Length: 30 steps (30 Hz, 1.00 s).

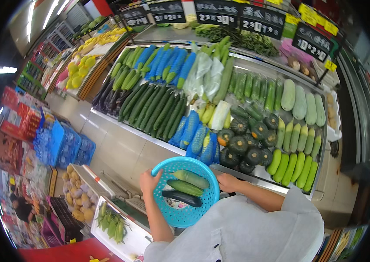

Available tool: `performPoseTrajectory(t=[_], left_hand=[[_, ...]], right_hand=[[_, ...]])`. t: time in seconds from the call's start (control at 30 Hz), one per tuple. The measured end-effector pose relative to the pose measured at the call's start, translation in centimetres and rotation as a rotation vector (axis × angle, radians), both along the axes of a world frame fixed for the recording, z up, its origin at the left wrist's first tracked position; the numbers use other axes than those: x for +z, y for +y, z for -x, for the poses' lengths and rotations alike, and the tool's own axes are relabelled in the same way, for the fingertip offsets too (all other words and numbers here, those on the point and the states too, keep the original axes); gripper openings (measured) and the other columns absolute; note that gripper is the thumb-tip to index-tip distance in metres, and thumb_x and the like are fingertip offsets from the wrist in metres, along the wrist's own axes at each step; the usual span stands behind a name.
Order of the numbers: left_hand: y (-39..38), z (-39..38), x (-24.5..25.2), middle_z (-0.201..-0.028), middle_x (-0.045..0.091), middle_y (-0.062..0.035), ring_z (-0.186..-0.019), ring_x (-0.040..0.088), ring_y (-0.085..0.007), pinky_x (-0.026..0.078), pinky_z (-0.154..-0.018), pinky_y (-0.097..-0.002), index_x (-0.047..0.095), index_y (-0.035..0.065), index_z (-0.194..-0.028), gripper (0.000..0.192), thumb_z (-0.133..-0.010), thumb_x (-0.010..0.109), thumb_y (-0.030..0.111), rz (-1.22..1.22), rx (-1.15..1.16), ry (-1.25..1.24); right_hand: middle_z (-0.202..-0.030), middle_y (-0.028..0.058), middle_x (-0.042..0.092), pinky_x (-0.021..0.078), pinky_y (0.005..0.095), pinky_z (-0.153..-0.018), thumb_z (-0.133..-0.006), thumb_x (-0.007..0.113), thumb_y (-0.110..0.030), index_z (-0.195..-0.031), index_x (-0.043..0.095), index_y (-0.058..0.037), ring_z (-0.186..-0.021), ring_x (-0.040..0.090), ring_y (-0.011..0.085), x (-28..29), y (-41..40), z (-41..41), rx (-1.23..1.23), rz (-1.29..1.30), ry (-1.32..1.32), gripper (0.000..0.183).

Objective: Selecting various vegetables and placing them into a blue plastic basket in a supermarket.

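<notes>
A round turquoise plastic basket [213,209] is held against the front of the body. My left hand [150,181] grips its rim at the left, with the thumb over the edge. At the right rim, my right hand [228,182] is closed on the basket's side, its fingertips partly hidden. Inside lie a pale green gourd [191,178], a green cucumber-like vegetable [185,187] and a dark, glossy one, perhaps an eggplant [181,197]. Beyond the basket, netted bitter-gourd-like vegetables [198,140] and dark green squashes [238,144] sit on the metal-edged display stand [172,146].
Cucumbers [155,109] and light green gourds [298,167] fill other parts of the stand. At the lower left are a white foam box [132,226] with corn-like ears and a crate of potato-like produce [78,196]. Packs of water bottles [68,144] stand on the floor; a person [22,208] is farther back.
</notes>
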<state>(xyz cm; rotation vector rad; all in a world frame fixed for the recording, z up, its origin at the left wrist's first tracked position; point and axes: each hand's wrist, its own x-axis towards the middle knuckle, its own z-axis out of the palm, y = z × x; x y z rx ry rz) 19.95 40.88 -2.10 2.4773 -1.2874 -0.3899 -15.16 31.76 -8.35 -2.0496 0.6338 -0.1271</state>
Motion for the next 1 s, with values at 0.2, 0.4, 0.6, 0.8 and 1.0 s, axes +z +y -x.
performPoseTrajectory(t=[0.2, 0.4, 0.6, 0.8, 1.0], left_hand=[[0.2, -4.9, -1.6, -0.071, 0.065, -0.0188, -0.071, 0.065, -0.0371, 0.051, -0.066, -0.0460, 0.070, 0.0067, -0.078, 0.042, -0.074, 0.069, 0.049, -0.082, 0.040, 0.054], [-3.1, -10.1, -0.8, -0.070, 0.065, -0.0185, -0.071, 0.064, -0.0373, 0.050, -0.065, -0.0460, 0.069, 0.0069, -0.079, 0.042, -0.074, 0.069, 0.049, -0.072, 0.059, 0.090], [-8.6, -16.3, 3.5, -0.066, 0.063, -0.0180, -0.068, 0.064, -0.0364, 0.049, -0.063, -0.0448, 0.067, 0.0045, -0.075, 0.041, -0.074, 0.070, 0.046, -0.168, 0.021, -0.128], [-10.3, -21.7, 2.6, -0.061, 0.061, -0.0176, -0.062, 0.063, -0.0349, 0.049, -0.060, -0.0430, 0.067, 0.0025, -0.071, 0.043, -0.074, 0.071, 0.046, -0.120, -0.004, -0.130], [-11.8, -27.7, 1.7, -0.064, 0.062, -0.0177, -0.063, 0.063, -0.0357, 0.048, -0.061, -0.0436, 0.068, 0.0034, -0.074, 0.043, -0.075, 0.070, 0.046, -0.196, -0.025, -0.124]], right_hand=[[-0.090, 0.0241, 0.064, 0.0479, 0.0497, -0.075, -0.091, 0.049, -0.024, -0.096, 0.060, -0.0006, -0.083, 0.061, 0.0432, 1.0, -1.1, -4.9, 0.099, -0.002, 0.175, 0.027], [-0.089, 0.0244, 0.064, 0.0479, 0.0509, -0.074, -0.089, 0.051, -0.025, -0.102, 0.062, -0.0038, -0.082, 0.061, 0.0424, -0.7, -4.4, -10.7, 0.089, -0.102, 0.063, 0.027], [-0.082, 0.0223, 0.064, 0.0487, 0.0487, -0.069, -0.088, 0.053, -0.024, -0.096, 0.064, -0.0053, -0.075, 0.061, 0.0401, -4.0, -8.9, -18.1, 0.041, -0.128, -0.151, 0.023], [-0.078, 0.0185, 0.064, 0.0493, 0.0458, -0.065, -0.087, 0.054, -0.022, -0.092, 0.064, -0.0064, -0.072, 0.062, 0.0371, -3.8, -14.5, -24.3, 0.018, -0.124, -0.249, 0.019], [-0.075, 0.0161, 0.064, 0.0491, 0.0453, -0.064, -0.086, 0.055, -0.023, -0.086, 0.062, -0.0054, -0.071, 0.062, 0.0368, -4.4, -17.3, -26.3, -0.134, -0.151, -0.202, 0.019]])
